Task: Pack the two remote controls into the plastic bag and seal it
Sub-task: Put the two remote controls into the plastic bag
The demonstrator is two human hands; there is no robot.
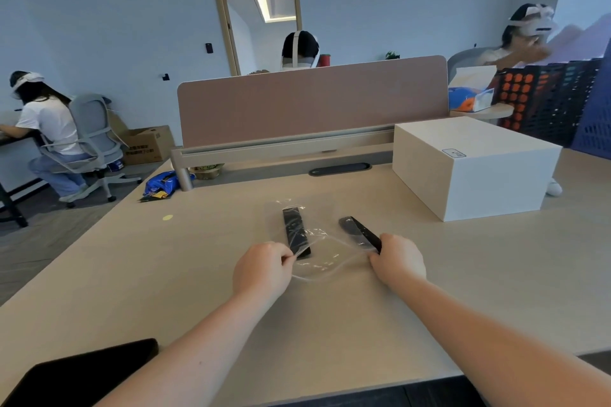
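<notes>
A clear plastic bag lies crumpled on the desk between my hands. One black remote control lies flat under the bag's far left part, pointing away from me. My left hand pinches the bag's left edge at that remote's near end. The second black remote control is tilted with its far end lifted off the desk, and my right hand grips its near end at the bag's right edge. I cannot tell whether either remote is inside the bag.
A large white box stands at the right rear of the desk. A pink divider panel runs along the back. A dark flat device lies at the near left corner. Other people sit beyond the desk.
</notes>
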